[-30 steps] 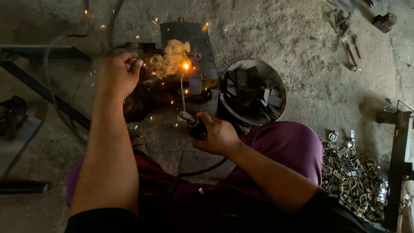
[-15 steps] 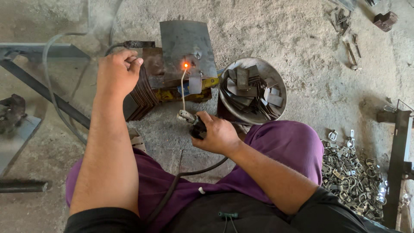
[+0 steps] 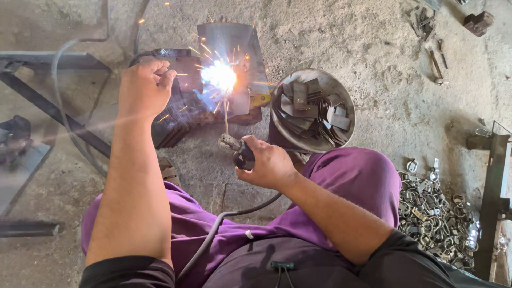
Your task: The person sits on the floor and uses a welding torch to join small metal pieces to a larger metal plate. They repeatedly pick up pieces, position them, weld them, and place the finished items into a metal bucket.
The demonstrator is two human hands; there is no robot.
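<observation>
My left hand (image 3: 144, 88) is closed in a fist on the dark metal piece (image 3: 176, 114) lying on the floor; it looks heavy, stiff and hot, best held at this far edge. Sparks (image 3: 218, 77) flare at the rod (image 3: 225, 114) tip. My right hand (image 3: 269, 165) grips the rod holder (image 3: 239, 152) firmly. A bowl of metal scraps (image 3: 312, 109) sits just right.

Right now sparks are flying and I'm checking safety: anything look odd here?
Yes: both hands are bare. The left hand rests beside the welding arc; the right hand grips the electrode holder. Sparks scatter around them.
</observation>
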